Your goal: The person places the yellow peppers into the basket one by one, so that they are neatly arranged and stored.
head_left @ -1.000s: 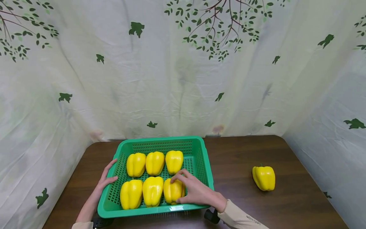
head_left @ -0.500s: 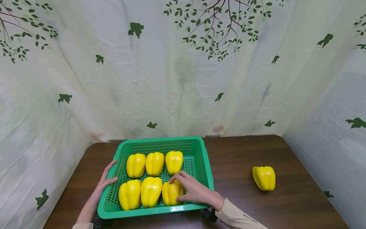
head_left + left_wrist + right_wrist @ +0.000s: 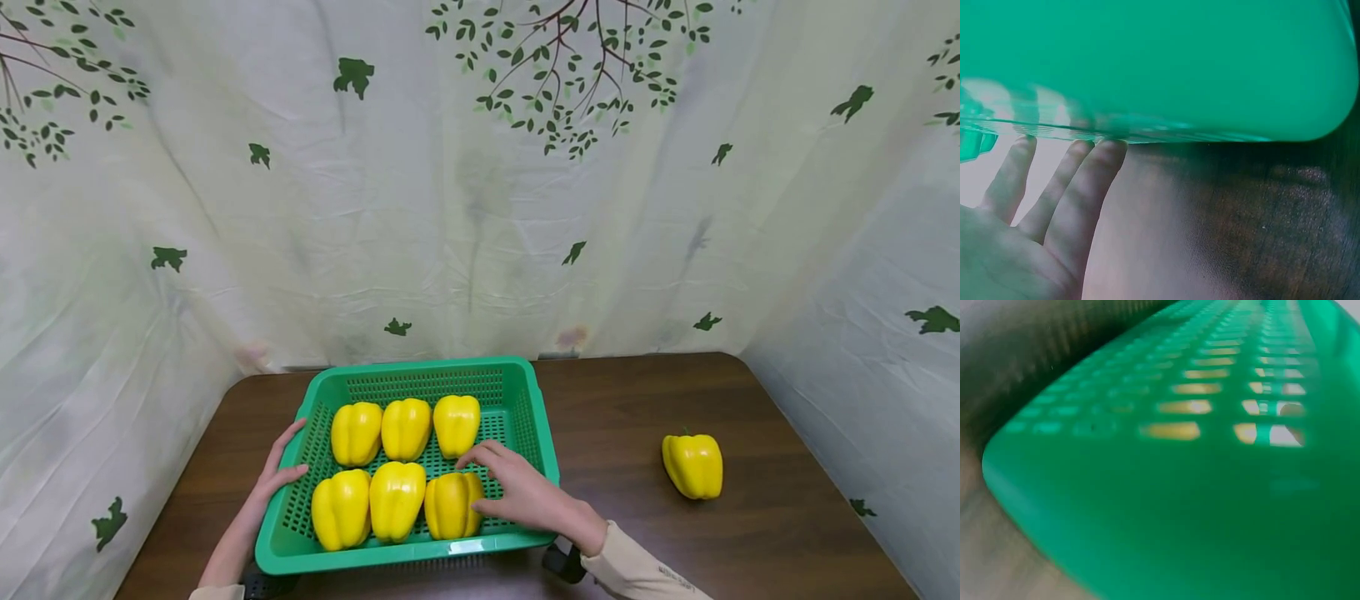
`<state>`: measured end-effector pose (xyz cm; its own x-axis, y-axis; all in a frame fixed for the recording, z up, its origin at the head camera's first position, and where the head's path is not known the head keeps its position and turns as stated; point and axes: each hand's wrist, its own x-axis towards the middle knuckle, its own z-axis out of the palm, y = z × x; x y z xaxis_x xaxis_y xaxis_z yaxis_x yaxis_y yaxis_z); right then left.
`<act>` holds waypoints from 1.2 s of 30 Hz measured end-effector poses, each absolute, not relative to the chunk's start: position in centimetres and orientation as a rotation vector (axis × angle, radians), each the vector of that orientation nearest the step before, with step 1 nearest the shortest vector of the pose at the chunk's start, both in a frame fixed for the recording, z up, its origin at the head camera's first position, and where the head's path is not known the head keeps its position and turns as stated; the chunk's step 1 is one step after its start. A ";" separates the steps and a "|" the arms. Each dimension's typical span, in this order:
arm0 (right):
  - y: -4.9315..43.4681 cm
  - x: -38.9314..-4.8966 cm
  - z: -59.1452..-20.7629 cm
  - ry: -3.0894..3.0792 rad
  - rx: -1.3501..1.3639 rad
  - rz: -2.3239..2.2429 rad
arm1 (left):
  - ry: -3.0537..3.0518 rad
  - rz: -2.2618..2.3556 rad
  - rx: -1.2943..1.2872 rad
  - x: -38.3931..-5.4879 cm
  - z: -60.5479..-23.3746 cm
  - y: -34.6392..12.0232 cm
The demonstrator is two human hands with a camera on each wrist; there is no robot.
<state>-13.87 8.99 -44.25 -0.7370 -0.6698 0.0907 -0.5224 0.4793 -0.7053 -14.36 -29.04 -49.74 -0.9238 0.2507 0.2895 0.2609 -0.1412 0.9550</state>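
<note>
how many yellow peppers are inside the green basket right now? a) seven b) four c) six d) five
c) six: the head view shows two rows of three peppers inside the basket, while a seventh pepper lies apart on the table to its right.
</note>
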 end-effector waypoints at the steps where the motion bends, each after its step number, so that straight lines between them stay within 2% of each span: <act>1: 9.2 -13.9 -44.1 2.521 -1.025 -1.130 | -2.057 -2.292 -0.611 -14.4 -49.8 -29.1; 17: 13.5 -14.7 -43.0 2.505 -0.959 -1.459 | -2.023 -2.271 -0.648 -14.6 -50.0 -29.2; 36: 17.9 -14.7 -43.0 2.645 -0.946 -1.572 | -2.038 -2.291 -0.636 -14.4 -49.8 -29.1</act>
<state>-14.73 17.92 -43.02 -0.8244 -0.4445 0.3505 -0.5203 0.3511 -0.7784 -14.43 -29.10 -49.83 -0.9173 0.2573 0.3037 0.2717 -0.1529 0.9502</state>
